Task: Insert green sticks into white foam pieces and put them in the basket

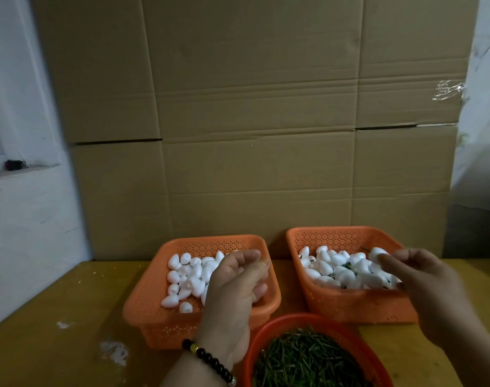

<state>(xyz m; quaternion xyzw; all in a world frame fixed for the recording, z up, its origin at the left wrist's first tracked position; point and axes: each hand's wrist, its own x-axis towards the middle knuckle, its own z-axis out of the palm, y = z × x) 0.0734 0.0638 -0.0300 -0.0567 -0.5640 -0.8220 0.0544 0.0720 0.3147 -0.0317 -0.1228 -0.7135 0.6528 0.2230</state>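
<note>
Countless green sticks [308, 358] lie heaped every which way, no shared axis, in the red bowl [266, 333] nearest us, its near rim cut off by the frame. Beyond it our left hand [235, 291], fingers curled, hangs over the left orange basket [143, 305] of plain foam pieces [182, 275], and whether it holds one we cannot tell; our right hand [425, 277], blurred, fingers loosely spread, hovers over the right orange basket [350, 305], where stick ends poke out between the stemmed foam pieces [338, 263]. Both baskets sit on a yellow table [57, 317]; flattened cardboard [252, 107] stands behind.
</note>
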